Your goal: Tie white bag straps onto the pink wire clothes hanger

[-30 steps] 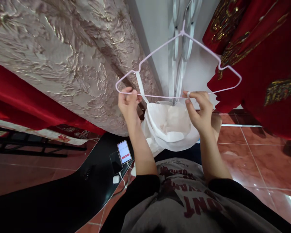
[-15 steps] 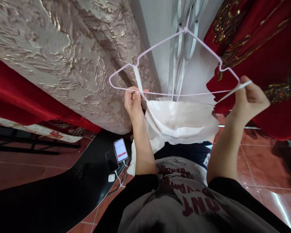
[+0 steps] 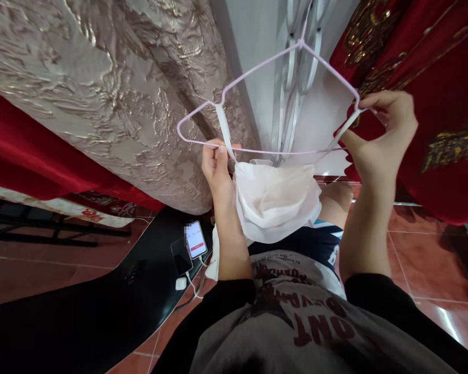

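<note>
A pale pink clothes hanger (image 3: pixel 262 70) is held up in front of me. From it hangs a white garment (image 3: pixel 275 200) with thin straps, bunched in soft folds below the bottom bar. Its left strap (image 3: pixel 222 123) loops over the hanger's left notch. My left hand (image 3: pixel 217 167) is closed, pinching the bottom bar beside that strap. The right strap (image 3: pixel 348 126) reaches up to the right notch, where the fingers of my right hand (image 3: pixel 390 130) press it against the hanger. The thumb of that hand is lower, beside the strap.
Embossed beige fabric (image 3: pixel 140 104) hangs at left, and red fabric with gold decoration (image 3: pixel 432 104) at right. A white metal rack (image 3: pixel 292 104) stands behind the hanger. Two phones, one a lit phone (image 3: pixel 196 240), lie with cables on a black bench (image 3: pixel 101 306).
My right hand has moved up and left, bringing the right strap from beyond the hanger's end to the right notch. The garment has drawn narrower. My left hand has stayed put.
</note>
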Tool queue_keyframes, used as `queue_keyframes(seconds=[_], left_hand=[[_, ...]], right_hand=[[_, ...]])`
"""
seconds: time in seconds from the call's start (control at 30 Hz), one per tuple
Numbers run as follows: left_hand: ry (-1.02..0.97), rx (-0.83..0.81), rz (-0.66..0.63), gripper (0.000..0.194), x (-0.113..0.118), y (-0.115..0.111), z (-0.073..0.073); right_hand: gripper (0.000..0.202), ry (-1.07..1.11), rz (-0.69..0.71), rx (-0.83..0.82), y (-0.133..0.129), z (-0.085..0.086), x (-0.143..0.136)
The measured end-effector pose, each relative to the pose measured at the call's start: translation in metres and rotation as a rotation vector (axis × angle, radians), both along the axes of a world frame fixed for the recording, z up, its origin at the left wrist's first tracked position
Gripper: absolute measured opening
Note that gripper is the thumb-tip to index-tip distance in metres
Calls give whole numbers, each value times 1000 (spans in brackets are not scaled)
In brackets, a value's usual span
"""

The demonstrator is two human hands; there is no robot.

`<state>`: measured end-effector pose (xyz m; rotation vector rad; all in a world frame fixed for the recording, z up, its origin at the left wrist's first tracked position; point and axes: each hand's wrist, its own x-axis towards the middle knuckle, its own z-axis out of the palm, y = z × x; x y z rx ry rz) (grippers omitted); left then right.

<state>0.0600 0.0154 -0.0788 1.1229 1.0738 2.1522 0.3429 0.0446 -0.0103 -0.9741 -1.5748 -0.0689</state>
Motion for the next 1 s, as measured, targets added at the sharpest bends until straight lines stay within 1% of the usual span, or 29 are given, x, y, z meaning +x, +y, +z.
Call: queue_keyframes(seconds=[0.07,0.1,0.13,0.17,0.23,0.27,0.3,0.37,0.43,0.5,0.6,0.67,0.73,0.8,0.83,0.87,0.9,0.93,1.0], left_hand=[[-3,-7,-16,35,2,-1,-1],[-7,-7,-31,35,2,-1,-1],[-13,-9,-45,35,3,-1,-2],[-16,-13,-56,35,4,-1,-3],[-15,-24,-70,36,4,-1,-6],[-12,-23,-76,37,3,-1,-7],[-6,-21,-90,38,2,-3,-7],[31,-38,-145,39,-4,-9,-7],[107,-99,-221,41,-13,-20,-2],[196,-187,-274,40,-20,-33,6],[236,-246,-281,33,-23,-50,24],[178,-216,-307,30,-22,-54,40],[91,-164,-387,31,-23,-53,59],[6,-126,-472,38,-28,-47,77],[-38,-112,-483,47,-32,-43,83],[-85,-99,-463,56,-37,-39,88],[-142,-74,-410,60,-41,-36,89],[-205,-37,-315,57,-45,-34,88],[-321,20,-80,36,-49,-30,78]], right_hand=[[23,96,20,221,-9,-7,-16],[18,127,51,277,-13,-11,-25],[15,121,101,263,-18,-16,-34],[15,70,163,179,-21,-21,-42],[18,-126,273,-90,-24,-33,-56],[20,-218,293,-198,-24,-39,-61],[22,-284,291,-262,-24,-44,-64],[28,-326,251,-297,-23,-53,-66],[34,-307,236,-287,-24,-57,-64],[38,-307,257,-282,-26,-57,-62],[38,-317,284,-290,-29,-53,-61],[38,-318,300,-304,-30,-51,-63],[39,-316,314,-310,-33,-49,-65],[40,-317,321,-303,-35,-48,-65],[40,-317,320,-296,-37,-49,-65],[41,-318,317,-292,-38,-49,-64],[41,-320,312,-291,-38,-49,-63],[42,-321,308,-292,-38,-50,-63],[42,-323,308,-299,-38,-52,-62]])
